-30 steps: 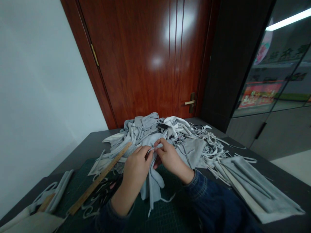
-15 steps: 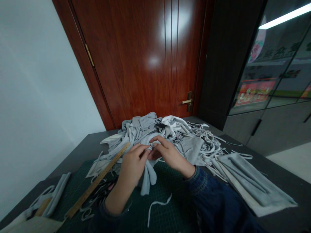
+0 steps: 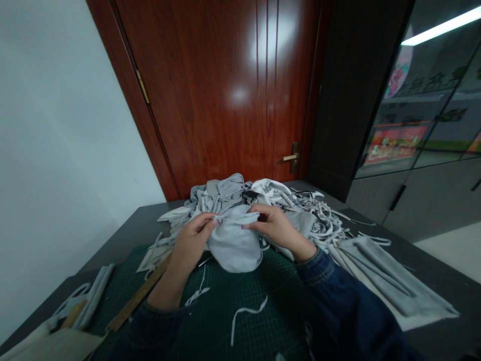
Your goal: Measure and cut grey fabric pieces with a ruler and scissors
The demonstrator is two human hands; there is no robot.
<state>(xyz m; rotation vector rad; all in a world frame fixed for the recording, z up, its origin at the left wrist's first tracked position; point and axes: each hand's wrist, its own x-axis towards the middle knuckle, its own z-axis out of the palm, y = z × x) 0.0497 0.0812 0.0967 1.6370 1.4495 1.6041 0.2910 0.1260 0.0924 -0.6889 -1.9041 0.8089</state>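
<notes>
A light grey piece of fabric (image 3: 236, 245) hangs between my two hands, gathered along its top and rounded at the bottom like a small pouch. My left hand (image 3: 193, 240) pinches its upper left corner between thumb and fingers. At the upper right, my right hand (image 3: 272, 225) grips the folded edge the same way. The cloth hangs over a green cutting mat (image 3: 259, 283), where a thin white strip (image 3: 246, 312) lies curled. A wooden ruler (image 3: 141, 296) lies partly hidden behind my left forearm.
Behind my hands is a heap of grey fabric pieces (image 3: 216, 193), with tangled cords and strips (image 3: 325, 220) to its right. Folded grey cloth (image 3: 391, 276) lies on the dark table (image 3: 432, 271) at right. More rolled fabric (image 3: 92, 296) is at left. A wooden door (image 3: 210, 100) stands behind.
My hands have moved apart from a close pinch, and the grey fabric is now spread between them. The loose strip on the mat stays put.
</notes>
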